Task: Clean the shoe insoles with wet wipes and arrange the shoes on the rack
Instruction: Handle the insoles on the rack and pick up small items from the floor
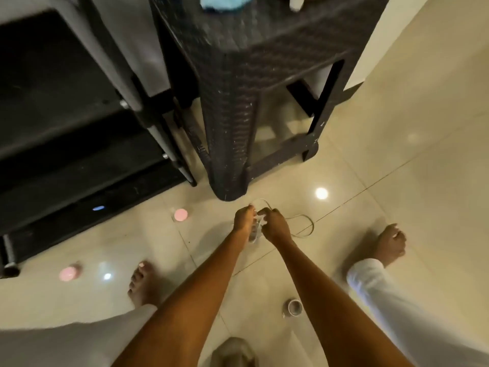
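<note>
A small pale shoe [254, 233] lies on the tiled floor just in front of a dark table leg, mostly covered by my two hands. My left hand [244, 219] grips its left side with the fingers curled down over it. My right hand [274, 225] pinches a thin pale lace [307, 225] that loops out to the right across the floor. The insole is hidden. The black shoe rack [60, 144] stands at the left with dark shelves. On the table top at the upper edge lies a blue packet or cloth [222, 2].
A dark woven plastic table [251, 75] stands straight ahead. Two pink round objects [180, 214] [68, 273] lie on the floor near the rack. A roll of tape [294, 307] sits between my arms. My bare feet [141, 284] [391, 242] are planted on either side.
</note>
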Demonstrator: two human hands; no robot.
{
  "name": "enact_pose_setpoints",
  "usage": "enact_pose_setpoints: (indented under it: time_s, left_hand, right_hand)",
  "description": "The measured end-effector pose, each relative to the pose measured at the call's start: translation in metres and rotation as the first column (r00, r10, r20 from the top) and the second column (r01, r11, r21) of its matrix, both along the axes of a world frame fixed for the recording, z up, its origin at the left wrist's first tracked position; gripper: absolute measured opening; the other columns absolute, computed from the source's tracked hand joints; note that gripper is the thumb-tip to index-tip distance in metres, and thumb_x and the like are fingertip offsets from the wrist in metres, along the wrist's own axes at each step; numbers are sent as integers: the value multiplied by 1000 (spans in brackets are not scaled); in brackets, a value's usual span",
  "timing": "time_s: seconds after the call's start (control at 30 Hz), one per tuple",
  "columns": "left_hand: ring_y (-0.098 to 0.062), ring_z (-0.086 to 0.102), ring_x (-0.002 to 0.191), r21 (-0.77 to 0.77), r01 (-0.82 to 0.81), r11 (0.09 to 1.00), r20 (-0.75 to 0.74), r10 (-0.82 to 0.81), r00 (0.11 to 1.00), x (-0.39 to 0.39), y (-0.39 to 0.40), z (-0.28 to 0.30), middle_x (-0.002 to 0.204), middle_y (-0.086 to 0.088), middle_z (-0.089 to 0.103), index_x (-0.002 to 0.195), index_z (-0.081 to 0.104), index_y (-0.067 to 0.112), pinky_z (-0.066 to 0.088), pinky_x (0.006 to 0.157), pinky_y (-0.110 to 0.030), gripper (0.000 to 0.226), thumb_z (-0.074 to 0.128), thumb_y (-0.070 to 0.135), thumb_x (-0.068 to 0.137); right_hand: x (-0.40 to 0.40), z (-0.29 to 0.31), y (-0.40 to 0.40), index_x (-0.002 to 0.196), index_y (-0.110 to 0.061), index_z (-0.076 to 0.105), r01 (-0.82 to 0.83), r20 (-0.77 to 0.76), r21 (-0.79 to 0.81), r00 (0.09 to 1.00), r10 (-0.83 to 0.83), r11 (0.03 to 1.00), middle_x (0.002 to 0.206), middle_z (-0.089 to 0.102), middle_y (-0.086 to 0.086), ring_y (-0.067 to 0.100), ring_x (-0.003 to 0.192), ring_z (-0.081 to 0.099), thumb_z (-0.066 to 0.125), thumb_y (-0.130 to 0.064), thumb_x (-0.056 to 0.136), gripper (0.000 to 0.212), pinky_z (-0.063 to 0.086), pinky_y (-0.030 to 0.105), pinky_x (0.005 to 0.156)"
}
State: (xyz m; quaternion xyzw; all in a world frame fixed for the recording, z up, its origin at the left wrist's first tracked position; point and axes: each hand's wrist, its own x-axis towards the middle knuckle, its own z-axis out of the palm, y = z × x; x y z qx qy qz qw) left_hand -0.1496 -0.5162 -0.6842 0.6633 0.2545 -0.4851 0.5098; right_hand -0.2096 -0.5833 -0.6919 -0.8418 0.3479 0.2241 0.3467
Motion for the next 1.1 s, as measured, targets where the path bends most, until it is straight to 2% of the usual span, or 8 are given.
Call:
enact_pose_setpoints:
  time_s: [0.23, 0.33, 0.43, 0.6, 0.8, 0.93, 1.03, 1.1]
  left_hand:
    - [-35, 56, 116, -6, 1, 1000, -38, -1, 999, 7, 0, -69, 125, -20, 59, 124, 54, -2, 43, 103, -44, 34, 40, 17, 99]
    - [-34, 56, 114, 0, 35, 999, -38, -35, 999, 6, 2, -59, 127, -21, 57, 124, 54, -2, 42, 100, -40, 32, 42, 12, 98]
    - [-32, 53, 117, -12, 184, 983, 50, -183, 982, 2, 3, -28, 131, -17, 53, 131, 49, -3, 44, 94, -33, 36, 44, 3, 96]
    - [-14, 46, 61, -25, 507, 861, 199, -493, 847, -5, 24, 60, 71, -7, 51, 113, 57, 5, 37, 53, -21, 27, 37, 20, 101]
    - [-7, 34, 47, 7, 593, 805, 550, -499, 670, 3, 59, 190, 53, 2, 36, 86, 64, 12, 26, 41, -17, 25, 43, 16, 100]
    - [-1, 31, 30, 13, 577, 816, 688, -426, 587, 4, 69, 285, 43, 9, 38, 68, 53, 16, 22, 40, -19, 35, 41, 21, 101]
    - [-2, 29, 36, 35, 704, 710, 714, -511, 479, -4, 75, 357, 54, 3, 37, 68, 49, 16, 20, 39, -18, 32, 39, 20, 99]
    - [-1, 29, 34, 67, 736, 674, 761, -512, 399, -13, 80, 405, 54, 2, 36, 64, 45, 17, 22, 37, -17, 36, 39, 20, 99]
  right_hand:
    - [-4, -74, -18, 116, -19, 57, -461, -56, -255, 884, 463, 850, 117, 46, 7, 22, 102, 51, 56, -38, 90, 32, 52, 31, 73]
    - [-3, -66, -20, 112, -17, 63, -517, -7, -314, 840, 543, 796, 114, 52, 9, 23, 104, 51, 55, -32, 91, 26, 53, 31, 75]
    - [-1, -33, -17, 110, -14, 66, -379, 102, -212, 908, 406, 901, 111, 61, 7, 22, 102, 56, 56, -26, 91, 24, 48, 29, 75]
    - [-6, 55, -17, 97, -15, 63, -78, 141, -8, 987, 78, 997, 85, 68, 5, 25, 84, 62, 53, -22, 89, 14, 41, 27, 67]
    - [-23, 184, -22, 89, -18, 55, 176, 367, 61, 911, -186, 983, 81, 60, 6, 22, 77, 56, 56, -29, 93, 11, 40, 26, 69]
    - [-39, 267, -5, 97, -14, 60, 71, 517, 86, 849, -106, 994, 87, 61, 4, 20, 78, 57, 57, -16, 90, 8, 43, 22, 63]
    - [-44, 332, 17, 120, -13, 58, -124, 611, 80, 790, 50, 989, 101, 62, -1, 12, 85, 59, 60, -12, 87, 33, 47, 16, 66]
    - [-47, 374, 30, 111, -15, 63, -145, 655, 74, 753, 62, 987, 91, 66, -4, 2, 75, 61, 62, -15, 88, 23, 49, 16, 64]
